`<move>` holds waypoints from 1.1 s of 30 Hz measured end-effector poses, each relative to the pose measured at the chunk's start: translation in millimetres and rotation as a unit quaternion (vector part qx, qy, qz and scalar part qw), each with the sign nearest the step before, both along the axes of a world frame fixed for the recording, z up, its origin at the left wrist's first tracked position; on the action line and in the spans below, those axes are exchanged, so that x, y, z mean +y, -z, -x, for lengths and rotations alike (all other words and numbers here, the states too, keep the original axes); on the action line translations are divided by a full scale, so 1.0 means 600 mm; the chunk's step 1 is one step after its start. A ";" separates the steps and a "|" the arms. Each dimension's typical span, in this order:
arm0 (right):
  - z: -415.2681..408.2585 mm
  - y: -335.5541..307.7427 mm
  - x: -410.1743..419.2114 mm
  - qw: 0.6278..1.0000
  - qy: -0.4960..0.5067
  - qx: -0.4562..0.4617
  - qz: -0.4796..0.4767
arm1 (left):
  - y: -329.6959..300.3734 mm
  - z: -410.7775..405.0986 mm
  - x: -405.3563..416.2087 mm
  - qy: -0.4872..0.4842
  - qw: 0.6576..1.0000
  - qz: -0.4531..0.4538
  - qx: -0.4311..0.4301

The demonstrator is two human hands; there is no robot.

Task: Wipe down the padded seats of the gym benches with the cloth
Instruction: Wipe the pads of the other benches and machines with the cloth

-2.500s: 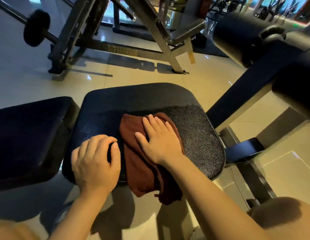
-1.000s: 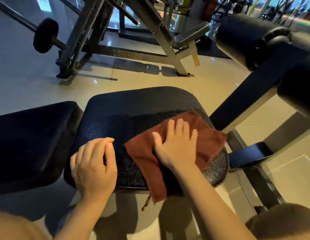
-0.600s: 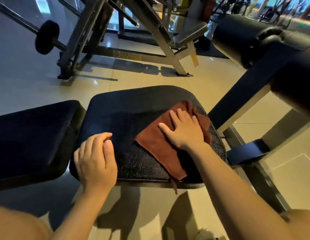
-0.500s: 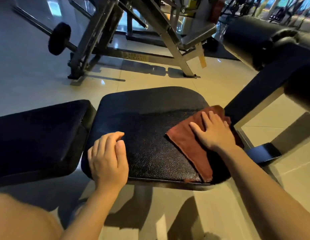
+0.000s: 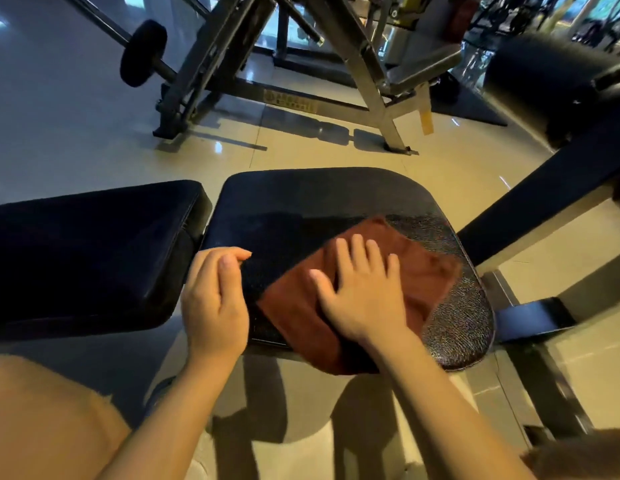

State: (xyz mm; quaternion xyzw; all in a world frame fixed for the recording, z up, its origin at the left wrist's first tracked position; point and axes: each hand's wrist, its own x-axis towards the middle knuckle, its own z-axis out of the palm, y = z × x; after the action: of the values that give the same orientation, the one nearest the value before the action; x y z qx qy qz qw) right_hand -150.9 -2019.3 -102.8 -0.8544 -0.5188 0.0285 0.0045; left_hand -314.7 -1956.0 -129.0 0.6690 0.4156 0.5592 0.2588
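The cloth (image 5: 364, 292) lies flat under my right hand (image 5: 362, 299), fingers straight and spread, pressing it onto the padded seat (image 5: 301, 199). Its long axis runs diagonally, from the seat's near edge by my wrist up toward the far right. Unwiped seat lies ahead of my fingertips, so I judge the next stroke goes forward. My left hand (image 5: 215, 299) rests at the seat's near-left edge, fingers loosely curled, holding nothing. Further left sits the back pad (image 5: 87, 251).
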 end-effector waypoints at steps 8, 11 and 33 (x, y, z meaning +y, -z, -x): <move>0.157 0.015 0.060 0.981 -0.179 0.064 -0.022 | 0.009 0.081 0.015 -0.061 0.996 0.036 0.051; 0.121 0.019 0.041 0.982 -0.161 0.083 -0.056 | 0.012 0.085 0.017 -0.047 0.996 0.013 0.074; 0.099 -0.005 0.055 0.986 -0.152 0.063 -0.010 | 0.032 0.084 -0.001 0.022 0.972 -0.026 0.231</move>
State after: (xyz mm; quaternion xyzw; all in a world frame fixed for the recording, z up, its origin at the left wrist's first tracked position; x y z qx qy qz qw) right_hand -210.4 -1986.3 -99.9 -0.7618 -0.6418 0.0778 0.0416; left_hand -365.4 -1956.4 -148.1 0.7959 0.4345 0.3939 0.1505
